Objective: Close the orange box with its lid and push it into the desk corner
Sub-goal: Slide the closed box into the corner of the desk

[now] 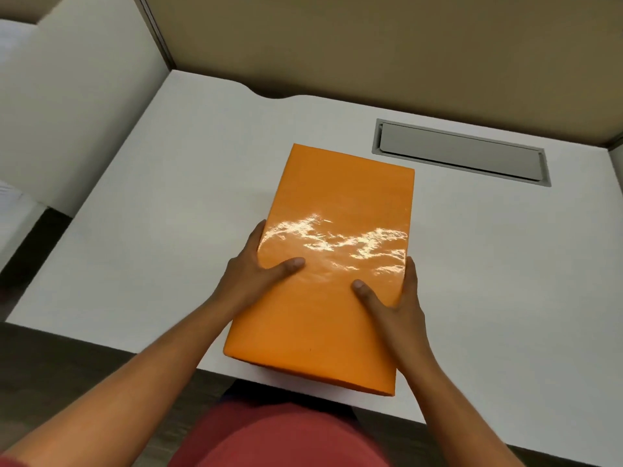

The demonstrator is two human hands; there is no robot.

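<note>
The orange box point(328, 261) lies lengthwise on the white tabletop point(505, 257), its near end overhanging the tabletop's front edge, with the glossy lid point(340, 203) seated on it. The left hand point(251, 276) clasps the box's left side, thumb on the lid; the right hand point(397, 303) clasps the right side likewise, so each grip is closed on the box. A grey cable hatch point(462, 153) sits near the tabletop's back edge.
</note>
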